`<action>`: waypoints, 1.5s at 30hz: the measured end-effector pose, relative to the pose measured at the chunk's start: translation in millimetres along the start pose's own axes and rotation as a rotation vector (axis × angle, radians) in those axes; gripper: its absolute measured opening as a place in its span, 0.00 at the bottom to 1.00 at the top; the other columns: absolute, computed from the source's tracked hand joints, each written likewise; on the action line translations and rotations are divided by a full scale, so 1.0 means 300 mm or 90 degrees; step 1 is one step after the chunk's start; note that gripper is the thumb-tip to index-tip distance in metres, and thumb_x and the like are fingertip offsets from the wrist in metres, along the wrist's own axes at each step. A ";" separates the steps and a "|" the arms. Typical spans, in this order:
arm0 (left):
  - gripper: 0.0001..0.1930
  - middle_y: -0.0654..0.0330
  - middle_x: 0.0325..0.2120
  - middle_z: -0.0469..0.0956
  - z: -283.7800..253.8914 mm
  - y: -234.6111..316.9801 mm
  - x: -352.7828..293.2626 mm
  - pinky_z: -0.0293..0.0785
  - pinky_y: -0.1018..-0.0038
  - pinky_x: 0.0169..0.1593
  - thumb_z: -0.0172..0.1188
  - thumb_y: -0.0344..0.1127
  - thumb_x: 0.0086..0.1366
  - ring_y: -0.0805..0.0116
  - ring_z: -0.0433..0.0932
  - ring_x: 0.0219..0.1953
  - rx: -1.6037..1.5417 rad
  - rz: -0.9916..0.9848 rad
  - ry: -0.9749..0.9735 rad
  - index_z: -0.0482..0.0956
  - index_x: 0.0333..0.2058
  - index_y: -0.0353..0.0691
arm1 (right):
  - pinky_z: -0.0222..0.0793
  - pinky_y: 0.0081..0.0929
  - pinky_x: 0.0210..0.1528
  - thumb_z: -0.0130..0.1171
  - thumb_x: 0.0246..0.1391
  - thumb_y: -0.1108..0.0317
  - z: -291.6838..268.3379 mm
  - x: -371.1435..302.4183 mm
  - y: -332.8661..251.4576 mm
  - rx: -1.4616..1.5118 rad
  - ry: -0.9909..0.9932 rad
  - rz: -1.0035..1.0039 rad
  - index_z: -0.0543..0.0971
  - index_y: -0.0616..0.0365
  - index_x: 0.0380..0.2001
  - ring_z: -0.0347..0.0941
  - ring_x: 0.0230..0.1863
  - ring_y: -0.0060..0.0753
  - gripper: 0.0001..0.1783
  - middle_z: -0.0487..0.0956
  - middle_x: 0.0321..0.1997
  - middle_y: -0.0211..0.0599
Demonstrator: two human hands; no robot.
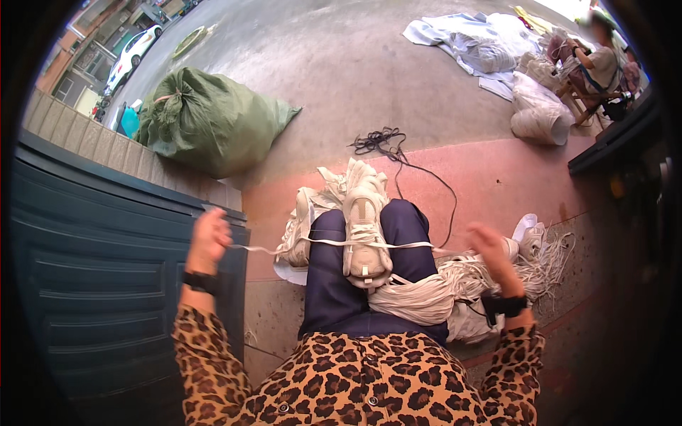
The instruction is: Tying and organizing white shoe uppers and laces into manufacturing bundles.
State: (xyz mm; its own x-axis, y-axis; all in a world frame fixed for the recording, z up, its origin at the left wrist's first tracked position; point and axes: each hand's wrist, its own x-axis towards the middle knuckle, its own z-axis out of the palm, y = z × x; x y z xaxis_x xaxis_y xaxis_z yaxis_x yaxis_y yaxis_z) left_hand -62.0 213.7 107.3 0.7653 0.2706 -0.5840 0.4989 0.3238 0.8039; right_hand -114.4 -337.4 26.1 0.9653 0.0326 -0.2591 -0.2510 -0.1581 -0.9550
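Note:
A cream sneaker (364, 227) rests upright between my knees on my dark blue trousers. A flat cream shoelace (312, 243) runs taut through it from side to side. My left hand (209, 238) is raised at the left and pinches one end of the lace. My right hand (490, 248) is out at the right, blurred, pulling the other end. A thick bundle of loose cream laces (426, 291) lies across my right thigh. More cream sneakers (302, 227) are piled on the ground just beyond my knees.
A dark green metal door (106, 277) stands close at my left. A stuffed green sack (209, 121) lies on the concrete ahead. Black cord (380, 142) trails across the ground. At the far right another person (600, 64) sits among white sacks and cloth.

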 end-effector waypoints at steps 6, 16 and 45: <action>0.06 0.74 0.13 0.55 0.408 -0.460 -0.131 0.41 0.85 0.12 0.47 0.40 0.63 0.85 0.48 0.10 0.177 -0.185 -0.235 0.66 0.31 0.46 | 0.65 0.34 0.36 0.49 0.49 0.71 0.406 0.004 -0.012 -0.315 -0.201 -0.235 0.73 0.62 0.26 0.69 0.35 0.49 0.06 0.74 0.31 0.45; 0.12 0.64 0.26 0.73 0.414 -0.531 -0.086 0.66 0.85 0.30 0.51 0.33 0.61 0.83 0.68 0.26 0.504 0.462 -0.274 0.74 0.42 0.33 | 0.58 0.38 0.47 0.49 0.41 0.73 0.506 0.114 0.034 -0.517 0.020 -0.434 0.72 0.62 0.24 0.65 0.48 0.43 0.05 0.72 0.42 0.44; 0.02 0.64 0.21 0.68 0.520 -0.544 -0.118 0.60 0.70 0.30 0.51 0.34 0.46 0.66 0.67 0.30 1.085 0.835 -0.162 0.70 0.19 0.45 | 0.59 0.37 0.38 0.57 0.41 0.67 0.532 0.073 0.018 -0.541 0.026 -0.382 0.75 0.56 0.21 0.66 0.38 0.41 0.05 0.72 0.29 0.35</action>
State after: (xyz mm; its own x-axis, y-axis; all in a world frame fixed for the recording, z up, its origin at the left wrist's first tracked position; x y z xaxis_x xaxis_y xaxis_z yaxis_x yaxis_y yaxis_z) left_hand -107.1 9.8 14.2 0.8309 -0.5371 0.1452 -0.5433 -0.8395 0.0042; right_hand -106.1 -180.2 -7.7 0.9202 0.3054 0.2450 0.3900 -0.7703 -0.5045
